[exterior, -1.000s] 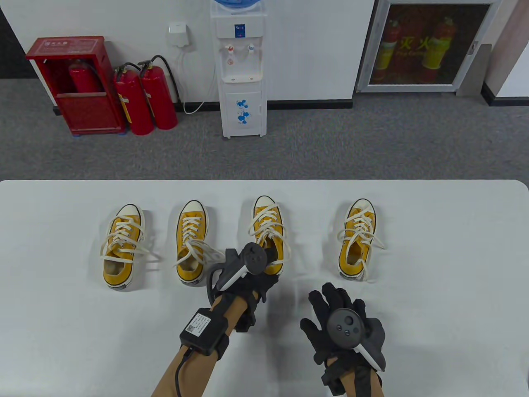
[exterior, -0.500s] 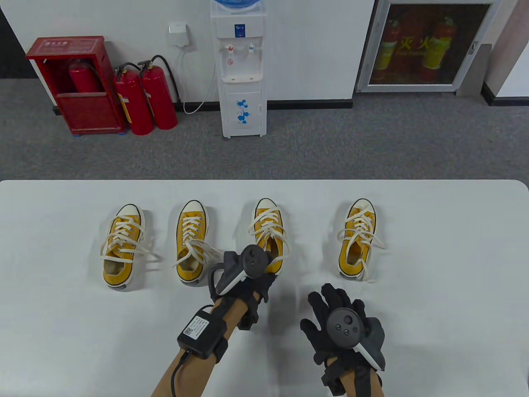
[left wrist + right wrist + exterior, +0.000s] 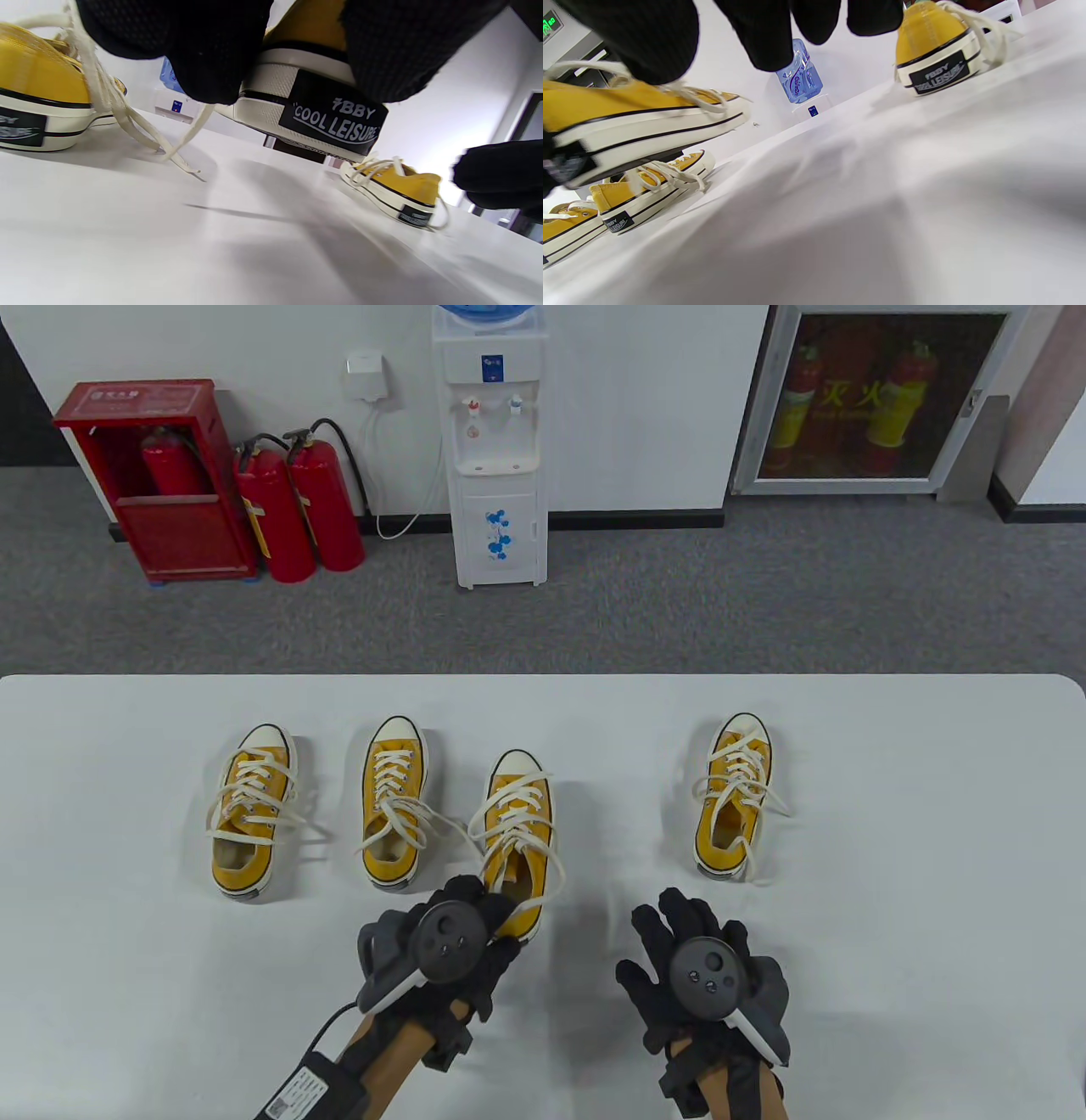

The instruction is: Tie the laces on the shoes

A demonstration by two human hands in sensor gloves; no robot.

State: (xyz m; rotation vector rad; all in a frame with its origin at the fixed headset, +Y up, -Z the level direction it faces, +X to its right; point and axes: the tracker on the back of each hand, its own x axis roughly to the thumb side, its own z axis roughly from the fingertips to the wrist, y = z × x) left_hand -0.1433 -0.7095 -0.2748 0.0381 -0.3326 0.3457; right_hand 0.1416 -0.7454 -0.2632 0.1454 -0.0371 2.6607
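Lowest in the table view, the right hand (image 3: 708, 976) lies at lower right of centre with its fingers spread and straight, holding nothing, apart from every shoe. Left of it, the left hand (image 3: 458, 942) grips the heel of the third shoe (image 3: 513, 840); in the left wrist view its fingers (image 3: 203, 51) curl round that heel, which is lifted clear of the white table (image 3: 891, 899), loose laces (image 3: 509, 823) trailing. Further up, three more yellow shoes stand in a row: the far-left shoe (image 3: 248, 814), the second shoe (image 3: 392, 802) and the far-right shoe (image 3: 731, 797), laces untied. Beyond the table stand a water dispenser (image 3: 492, 449) and red fire extinguishers (image 3: 297, 509)
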